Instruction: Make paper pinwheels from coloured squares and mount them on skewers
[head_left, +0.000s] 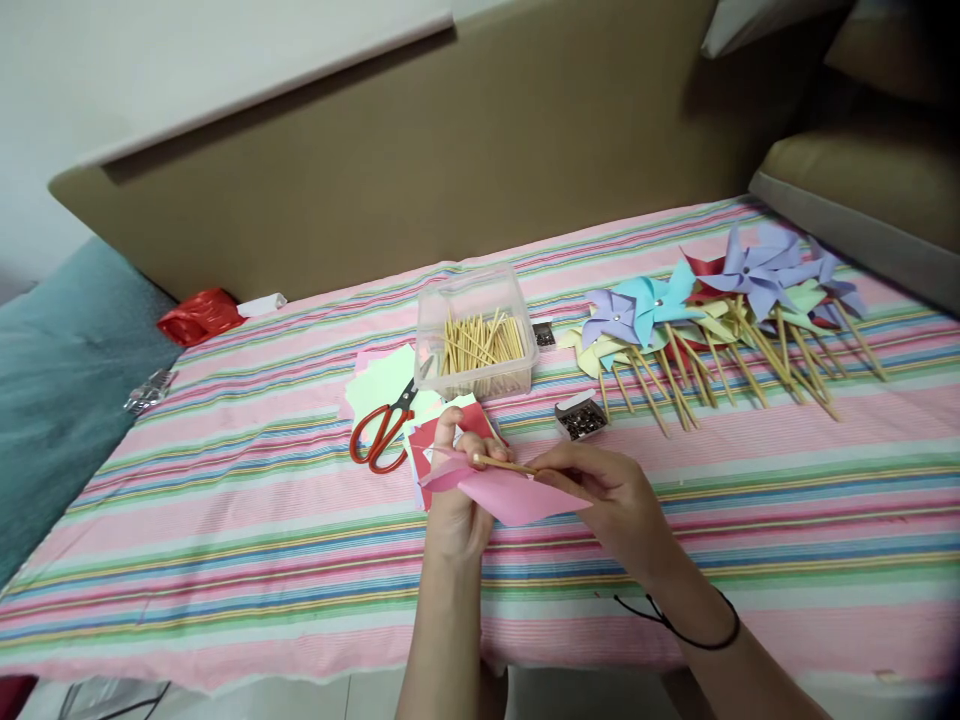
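Note:
A pink paper pinwheel (517,498) is held up between my two hands, its folds seen from the side. My left hand (459,500) grips it from the left, the index finger pointing up. A thin wooden stick (504,464) lies along the paper's upper side. My right hand (611,490) pinches the stick's right part, close against the paper. Whether a pin joins paper and stick is hidden. Below and behind my left hand lie red paper sheets (474,416) and red-handled scissors (382,430). A small box of dark pins (581,416) stands just beyond my right hand.
A clear plastic box (517,290) holds many wooden sticks (484,342). Finished pinwheels (660,305) are heaped at the right. Pale green paper (375,385) lies left of the box. A red plastic bag (201,316) sits at far left, before the sofa back (390,190).

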